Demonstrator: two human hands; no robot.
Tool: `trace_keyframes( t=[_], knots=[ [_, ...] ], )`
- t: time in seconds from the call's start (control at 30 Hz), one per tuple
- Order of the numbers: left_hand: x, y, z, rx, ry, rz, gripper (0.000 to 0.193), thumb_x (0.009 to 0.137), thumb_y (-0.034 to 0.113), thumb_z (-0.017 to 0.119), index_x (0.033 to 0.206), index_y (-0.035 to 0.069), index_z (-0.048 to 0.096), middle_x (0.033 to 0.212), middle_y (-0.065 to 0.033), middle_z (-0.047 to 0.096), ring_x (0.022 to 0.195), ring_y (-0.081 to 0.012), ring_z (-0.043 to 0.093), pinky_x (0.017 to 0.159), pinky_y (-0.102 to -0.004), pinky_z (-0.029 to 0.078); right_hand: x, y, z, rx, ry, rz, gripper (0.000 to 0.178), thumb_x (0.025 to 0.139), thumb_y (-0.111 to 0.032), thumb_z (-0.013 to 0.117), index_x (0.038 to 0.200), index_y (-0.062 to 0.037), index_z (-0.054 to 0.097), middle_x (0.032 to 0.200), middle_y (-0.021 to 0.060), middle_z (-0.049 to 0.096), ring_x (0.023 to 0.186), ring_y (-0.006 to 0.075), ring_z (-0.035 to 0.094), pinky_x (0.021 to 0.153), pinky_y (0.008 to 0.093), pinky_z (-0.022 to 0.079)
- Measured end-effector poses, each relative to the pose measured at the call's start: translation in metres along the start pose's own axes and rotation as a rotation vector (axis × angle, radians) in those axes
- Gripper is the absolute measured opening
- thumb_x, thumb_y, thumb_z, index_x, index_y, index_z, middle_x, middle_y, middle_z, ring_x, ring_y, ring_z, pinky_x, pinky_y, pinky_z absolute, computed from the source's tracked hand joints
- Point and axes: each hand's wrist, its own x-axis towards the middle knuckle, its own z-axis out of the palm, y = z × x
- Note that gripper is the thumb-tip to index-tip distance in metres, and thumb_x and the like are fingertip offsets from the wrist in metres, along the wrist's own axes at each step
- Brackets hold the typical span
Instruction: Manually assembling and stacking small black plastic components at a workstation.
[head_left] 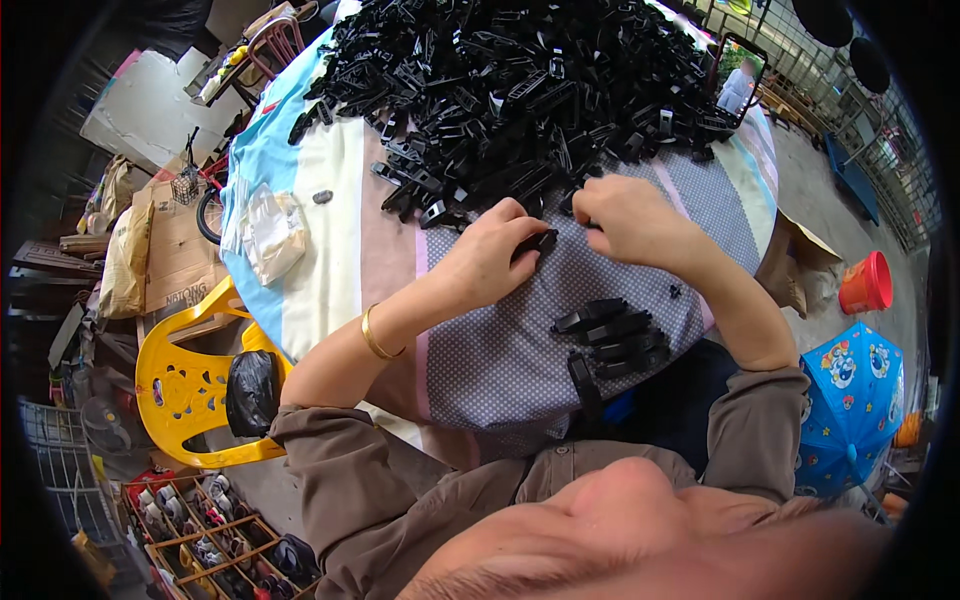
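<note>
In my left hand (pixel 485 262), a narrow black plastic piece (pixel 546 241) is pinched between thumb and fingers. My right hand (pixel 635 220) is closed just right of it, fingertips bent together at the near edge of a large heap of black plastic pieces (pixel 490 90); what it grips, if anything, blends into the dark parts there. The hands are close but apart. Nearer to me, a small group of longer black pieces (pixel 615 335) lies side by side on the dotted grey tablecloth (pixel 480 370). A tiny black bit (pixel 675 292) rests right of that group.
A phone (pixel 738 80) stands upright at the table's far right. On the left lie a crumpled plastic bag (pixel 270 235) and a small dark oval (pixel 322 197). Around the table are a yellow chair (pixel 165 405), a wooden rack of shoes (pixel 215 540), a red bucket (pixel 866 283) and a blue umbrella (pixel 850 410).
</note>
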Motion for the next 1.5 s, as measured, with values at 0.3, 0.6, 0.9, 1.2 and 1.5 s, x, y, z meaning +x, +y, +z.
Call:
trace_keyframes(
  t=[0.3,0.6,0.9,1.2,1.5],
  knots=[
    [-0.007,0.006,-0.020,0.009,-0.062,-0.225,0.032,0.083,0.021,0.067,0.109,0.002,0.064,0.095,-0.0140,0.058,0.080,-0.0292,0.059,0.072,-0.0363,0.049,0.016,0.004,0.003,0.714,-0.125,-0.084,0.022,0.090,-0.006,0.054,0.109,-0.0042,0.065,0.079,0.0059,0.063,0.073,0.0216,0.062,0.068,0.0322,0.050],
    [-0.013,0.013,-0.008,0.143,-0.104,-0.264,0.043,0.083,0.014,0.059,0.125,0.005,0.052,0.090,-0.0162,0.066,0.077,-0.0329,0.063,0.072,-0.0395,0.051,0.008,0.000,0.004,0.445,-0.152,0.020,0.022,0.086,-0.021,0.064,0.095,-0.0026,0.057,0.084,0.0155,0.065,0.080,0.0351,0.063,0.069,0.0410,0.049],
    [-0.012,-0.001,-0.038,0.151,-0.159,-0.303,0.038,0.080,0.010,0.064,0.118,0.006,0.061,0.088,-0.0120,0.056,0.076,-0.0260,0.058,0.070,-0.0338,0.049,0.006,0.008,0.013,0.347,0.172,-0.238,0.028,0.070,-0.011,0.076,0.094,-0.0004,0.064,0.084,0.0095,0.062,0.076,0.0288,0.060,0.067,0.0353,0.050],
    [-0.019,-0.010,-0.008,0.119,0.130,-0.171,0.023,0.072,0.014,0.075,0.092,0.003,0.069,0.088,-0.0095,0.060,0.085,-0.0280,0.059,0.077,-0.0363,0.049,0.003,-0.013,0.023,0.333,0.276,-0.180,0.028,0.067,-0.012,0.078,0.091,-0.0014,0.069,0.079,0.0074,0.059,0.073,0.0237,0.057,0.061,0.0333,0.047],
    [-0.014,-0.013,-0.009,-0.049,0.127,-0.229,0.021,0.068,0.008,0.078,0.085,-0.001,0.068,0.079,-0.0080,0.057,0.068,-0.0187,0.059,0.060,-0.0278,0.049,0.011,-0.008,0.029,0.304,0.286,-0.239,0.028,0.066,-0.015,0.078,0.089,-0.0013,0.069,0.078,0.0064,0.059,0.072,0.0231,0.055,0.061,0.0329,0.046]
  ],
)
